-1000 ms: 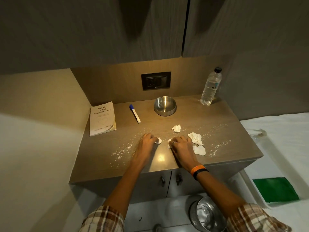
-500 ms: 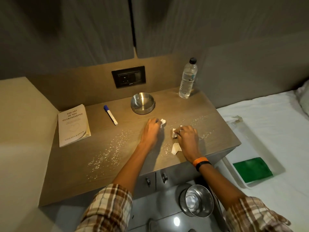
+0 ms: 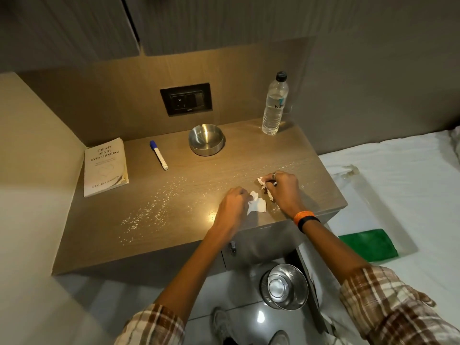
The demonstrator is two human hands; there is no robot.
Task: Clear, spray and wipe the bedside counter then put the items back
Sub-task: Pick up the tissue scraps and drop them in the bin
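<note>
A wooden bedside tabletop [image 3: 104, 235] dusted with white crumbs [image 3: 149, 215] sits in a dim corner. At its near right, the right hand [image 3: 283, 189] pinches crumpled paper scraps [image 3: 263, 183]; the left hand [image 3: 232, 207] closes its fingers on a white paper piece [image 3: 257, 207]. Farther off stand an ashtray [image 3: 206, 143], a marker [image 3: 158, 155], a book [image 3: 105, 166] at left and a water bottle [image 3: 275, 105] at far right.

Book [image 3: 105, 166] cover reads "THE ART OF NOT OVERTHINKING"; water bottle [image 3: 274, 105] label shows "WT"
</note>
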